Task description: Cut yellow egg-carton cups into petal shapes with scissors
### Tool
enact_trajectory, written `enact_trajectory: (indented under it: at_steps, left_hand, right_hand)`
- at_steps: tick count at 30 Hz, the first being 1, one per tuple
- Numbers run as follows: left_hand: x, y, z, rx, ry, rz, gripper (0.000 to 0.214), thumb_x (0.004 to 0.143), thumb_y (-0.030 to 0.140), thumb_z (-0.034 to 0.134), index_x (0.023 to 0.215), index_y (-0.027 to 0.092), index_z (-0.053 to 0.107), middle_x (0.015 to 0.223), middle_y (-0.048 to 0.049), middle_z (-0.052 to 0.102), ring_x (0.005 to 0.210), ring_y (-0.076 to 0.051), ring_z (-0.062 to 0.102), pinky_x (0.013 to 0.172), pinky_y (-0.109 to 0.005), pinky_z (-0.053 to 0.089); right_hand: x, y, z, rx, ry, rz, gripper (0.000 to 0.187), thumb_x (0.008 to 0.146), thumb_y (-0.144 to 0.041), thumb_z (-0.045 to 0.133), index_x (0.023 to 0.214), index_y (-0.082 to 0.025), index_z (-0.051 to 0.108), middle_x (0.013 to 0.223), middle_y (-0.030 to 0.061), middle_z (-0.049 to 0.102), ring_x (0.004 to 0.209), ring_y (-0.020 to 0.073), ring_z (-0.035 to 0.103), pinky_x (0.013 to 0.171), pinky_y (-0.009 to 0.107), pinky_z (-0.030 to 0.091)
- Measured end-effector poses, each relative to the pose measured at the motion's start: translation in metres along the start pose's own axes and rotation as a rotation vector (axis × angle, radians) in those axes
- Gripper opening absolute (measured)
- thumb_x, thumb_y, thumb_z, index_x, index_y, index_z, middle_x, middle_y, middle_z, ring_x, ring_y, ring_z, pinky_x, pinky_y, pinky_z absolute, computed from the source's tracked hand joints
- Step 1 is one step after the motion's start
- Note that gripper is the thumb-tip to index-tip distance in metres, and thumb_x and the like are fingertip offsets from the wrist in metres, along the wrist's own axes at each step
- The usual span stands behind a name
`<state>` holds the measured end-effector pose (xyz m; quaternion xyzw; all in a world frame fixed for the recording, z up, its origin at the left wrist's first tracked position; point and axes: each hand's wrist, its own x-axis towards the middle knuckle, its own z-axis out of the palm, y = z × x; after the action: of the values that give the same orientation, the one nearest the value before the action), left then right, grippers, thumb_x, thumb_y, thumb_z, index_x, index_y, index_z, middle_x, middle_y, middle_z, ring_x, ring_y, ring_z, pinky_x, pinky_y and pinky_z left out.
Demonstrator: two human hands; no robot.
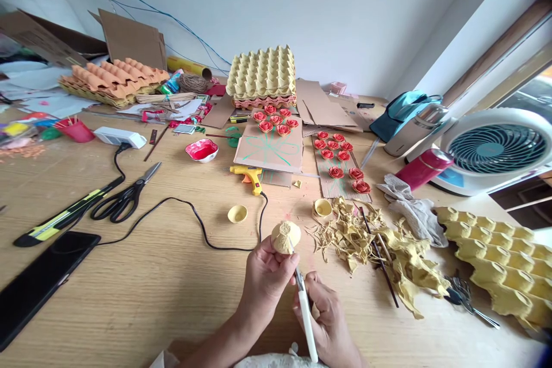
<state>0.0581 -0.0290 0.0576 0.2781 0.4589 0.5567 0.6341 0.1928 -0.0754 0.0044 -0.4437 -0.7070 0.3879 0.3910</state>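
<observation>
My left hand (269, 276) pinches a pale yellow egg-carton cup (285, 237) between thumb and fingers, its rough base turned up toward me. In my right hand (323, 310) is a pair of scissors (307, 319) with a long white handle. The blades point up and away from me, their tip against the near edge of the cup; how far they are apart is hard to see. Just beyond my hands a second cut cup (237, 214) stands on the table, and another small cup (322, 207) sits beside a heap of yellow carton scraps (357, 236).
A yellow glue gun (249, 177) and its black cord lie ahead. Red paper roses (336, 172) rest on cardboard pieces. Left are black scissors (125, 198), a utility knife (64, 215) and a phone (43, 287). Egg trays (504, 264) are at right, near a fan (487, 149).
</observation>
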Motion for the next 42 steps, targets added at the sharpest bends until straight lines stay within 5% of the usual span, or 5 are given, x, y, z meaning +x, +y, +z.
enact_trajectory:
  at_steps: [11, 20, 27, 32, 42]
  left_hand:
    - [0.002, 0.001, -0.008, -0.065, -0.092, 0.054, 0.032, 0.073, 0.041, 0.079, 0.089, 0.017, 0.063, 0.068, 0.003, 0.056, 0.053, -0.008, 0.047, 0.049, -0.019, 0.041]
    - [0.013, 0.012, -0.017, -0.092, 0.001, 0.139, 0.029, 0.073, 0.038, 0.08, 0.076, 0.017, 0.06, 0.062, 0.0034, 0.053, 0.056, -0.008, 0.044, 0.05, -0.019, 0.039]
    - [0.015, 0.0, -0.021, 0.221, -0.251, 0.122, 0.024, 0.085, 0.035, 0.067, 0.074, 0.018, 0.055, 0.063, 0.0037, 0.05, 0.053, -0.009, 0.044, 0.052, -0.021, 0.038]
    - [0.011, -0.005, -0.016, 0.606, -0.381, 0.296, 0.023, 0.084, 0.023, 0.065, 0.066, 0.018, 0.052, 0.07, 0.0007, 0.05, 0.063, -0.011, 0.046, 0.057, -0.022, 0.037]
    - [0.012, -0.015, -0.021, 0.823, -0.537, 0.539, 0.018, 0.086, 0.019, 0.063, 0.071, 0.018, 0.053, 0.072, 0.0006, 0.049, 0.062, -0.01, 0.046, 0.058, -0.022, 0.038]
  right_hand:
    - [0.003, 0.001, -0.002, -0.037, -0.01, 0.029, 0.024, 0.093, -0.03, 0.051, 0.07, -0.021, 0.047, 0.064, -0.0009, 0.046, 0.07, 0.0177, 0.043, 0.067, 0.031, 0.039]
    - [0.001, 0.002, -0.003, 0.051, -0.036, 0.035, 0.038, 0.093, -0.051, 0.05, 0.073, -0.02, 0.058, 0.064, 0.0014, 0.053, 0.067, 0.0184, 0.048, 0.064, 0.03, 0.04]
    - [-0.007, 0.012, -0.006, 0.385, 0.228, 0.121, 0.034, 0.093, -0.056, 0.053, 0.098, -0.023, 0.06, 0.07, 0.0001, 0.057, 0.059, 0.0154, 0.049, 0.056, 0.027, 0.041]
    - [0.005, 0.004, -0.02, 0.282, 0.558, 0.222, 0.039, 0.087, -0.041, 0.07, 0.117, -0.023, 0.052, 0.102, 0.0087, 0.066, 0.081, 0.0205, 0.061, 0.068, 0.03, 0.05]
    - [0.014, 0.017, -0.025, 0.452, 0.465, 0.383, 0.046, 0.077, -0.048, 0.078, 0.111, -0.022, 0.06, 0.092, 0.0057, 0.071, 0.074, 0.0206, 0.061, 0.062, 0.028, 0.049]
